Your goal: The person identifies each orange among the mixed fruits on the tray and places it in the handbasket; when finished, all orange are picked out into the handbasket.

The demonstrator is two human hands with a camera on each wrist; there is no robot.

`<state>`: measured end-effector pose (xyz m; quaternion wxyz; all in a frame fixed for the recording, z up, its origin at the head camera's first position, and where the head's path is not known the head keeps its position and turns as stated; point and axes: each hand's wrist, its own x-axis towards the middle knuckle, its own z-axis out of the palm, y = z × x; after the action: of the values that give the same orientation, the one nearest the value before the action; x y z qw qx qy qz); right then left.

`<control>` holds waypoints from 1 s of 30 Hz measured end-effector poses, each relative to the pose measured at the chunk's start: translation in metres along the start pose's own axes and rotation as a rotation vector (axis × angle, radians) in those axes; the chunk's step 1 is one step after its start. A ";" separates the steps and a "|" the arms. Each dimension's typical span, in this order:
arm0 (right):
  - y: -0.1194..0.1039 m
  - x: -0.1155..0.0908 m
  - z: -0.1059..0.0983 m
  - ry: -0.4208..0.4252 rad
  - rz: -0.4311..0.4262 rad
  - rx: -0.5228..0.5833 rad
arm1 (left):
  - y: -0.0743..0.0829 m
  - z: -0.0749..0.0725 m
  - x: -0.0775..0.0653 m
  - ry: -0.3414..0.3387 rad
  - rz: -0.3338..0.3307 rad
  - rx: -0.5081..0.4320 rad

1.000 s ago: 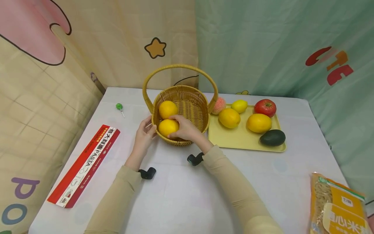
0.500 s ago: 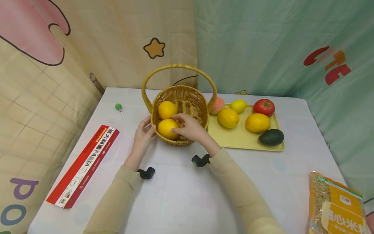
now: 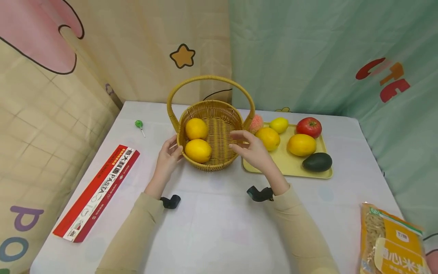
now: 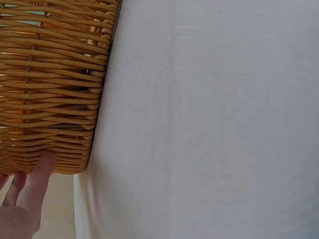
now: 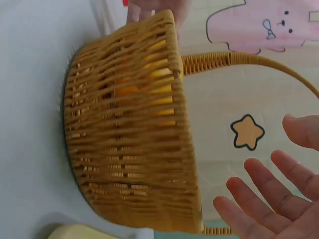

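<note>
The round wicker basket [image 3: 222,133] with its tall arched handle stands upright at the back middle of the table. Two yellow fruits lie inside at the left: a rounder one [image 3: 196,129] behind and an oval one [image 3: 197,150] in front. My left hand [image 3: 167,156] touches the basket's left side from outside, its thumb at the rim. In the left wrist view, an extended finger [image 4: 40,181] lies against the weave. My right hand [image 3: 254,150] hovers in the air over the basket's right rim and the tray's left end, fingers apart, holding nothing.
Right of the basket, a yellow tray [image 3: 287,167] bears oval yellow fruits, a lemon [image 3: 279,125], a red fruit [image 3: 309,127] and a dark green avocado [image 3: 317,162]. A pasta box [image 3: 97,194] and a green lollipop [image 3: 138,124] lie left. An orange food bag [image 3: 393,239] lies front right.
My right hand has let go of the front yellow fruit and moved right, out of the basket. The fruit stays in the basket. My left hand keeps its place.
</note>
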<state>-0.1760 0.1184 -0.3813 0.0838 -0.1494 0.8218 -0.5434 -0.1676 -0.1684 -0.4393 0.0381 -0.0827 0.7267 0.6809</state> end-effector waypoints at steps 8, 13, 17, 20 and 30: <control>0.021 -0.017 -0.037 0.109 0.085 -0.049 | 0.000 -0.001 0.002 -0.003 0.000 0.002; 0.032 -0.023 -0.056 0.185 0.121 -0.072 | 0.000 -0.001 0.002 -0.006 0.004 -0.005; 0.038 -0.026 -0.067 0.240 0.141 -0.098 | 0.000 -0.001 0.002 -0.011 -0.003 -0.004; 0.041 -0.027 -0.073 0.270 0.157 -0.108 | 0.001 -0.001 0.002 -0.009 -0.006 0.000; 0.051 -0.024 -0.080 0.320 0.171 -0.124 | 0.000 -0.001 0.002 -0.007 0.003 0.005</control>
<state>-0.1853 0.2149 -0.3968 -0.0117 0.0043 0.8662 -0.4995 -0.1694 -0.1696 -0.4393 0.0400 -0.0790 0.7282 0.6796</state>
